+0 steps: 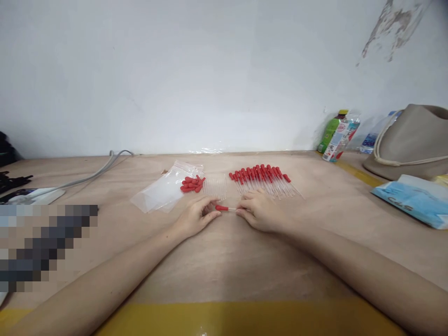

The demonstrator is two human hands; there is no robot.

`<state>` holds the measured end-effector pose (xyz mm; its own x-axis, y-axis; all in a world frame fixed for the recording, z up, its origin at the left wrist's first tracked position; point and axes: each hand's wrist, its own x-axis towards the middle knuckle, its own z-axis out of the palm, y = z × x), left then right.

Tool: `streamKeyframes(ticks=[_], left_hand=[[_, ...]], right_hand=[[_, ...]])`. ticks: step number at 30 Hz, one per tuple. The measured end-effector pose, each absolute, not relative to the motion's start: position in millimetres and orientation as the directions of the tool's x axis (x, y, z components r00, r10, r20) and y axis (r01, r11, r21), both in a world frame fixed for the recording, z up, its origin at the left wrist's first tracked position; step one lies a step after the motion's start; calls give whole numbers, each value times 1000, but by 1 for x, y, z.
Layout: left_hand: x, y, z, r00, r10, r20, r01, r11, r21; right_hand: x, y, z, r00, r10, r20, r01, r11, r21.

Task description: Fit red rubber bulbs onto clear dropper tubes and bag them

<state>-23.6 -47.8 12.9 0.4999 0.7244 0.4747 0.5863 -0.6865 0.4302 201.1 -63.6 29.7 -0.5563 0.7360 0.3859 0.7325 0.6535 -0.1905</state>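
A glass dropper with a red rubber bulb (221,208) lies level between my two hands, low over the table. My left hand (198,215) has its thumb and fingers closed around the end of the bulb. Opposite it, my right hand (261,211) pinches the thin clear tube (232,209) of the same dropper. Just beyond my left hand sit a small heap of loose red bulbs (192,184) and a row of bare glass tubes (214,185). Past my right hand, several droppers with red bulbs (258,172) lie side by side, tubes pointing toward me.
Clear plastic bags (159,189) lie left of the loose bulbs. A grey cable (94,175) runs along the left. At the right are drink bottles (341,136), a beige hat (409,140) and a blue tissue pack (415,200). A white wall (210,74) bounds the table's back.
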Motion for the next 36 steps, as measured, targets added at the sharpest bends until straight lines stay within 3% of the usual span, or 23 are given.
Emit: streamKeyframes(ticks=[5, 8, 11, 15, 26, 36], left_hand=[[-25, -47, 19, 479, 742, 470, 672, -654, 348], [-24, -46, 18, 487, 751, 447, 663, -651, 370], [-25, -45, 16, 482, 753, 448, 656, -649, 385], [-25, -43, 15, 489, 753, 439, 649, -651, 394], [-24, -45, 18, 509, 744, 433, 648, -662, 377], [-25, -46, 16, 490, 750, 444, 684, -647, 337]], right_hand=[[209, -34, 35, -206, 924, 322, 842, 335, -423], [202, -12, 36, 13, 957, 291, 906, 112, -408], [190, 4, 36, 93, 949, 302, 946, 10, -323], [181, 17, 34, 122, 942, 312, 969, -45, -243], [173, 21, 28, 104, 971, 214, 952, -35, -304], [182, 19, 26, 100, 968, 232, 966, -38, -256]])
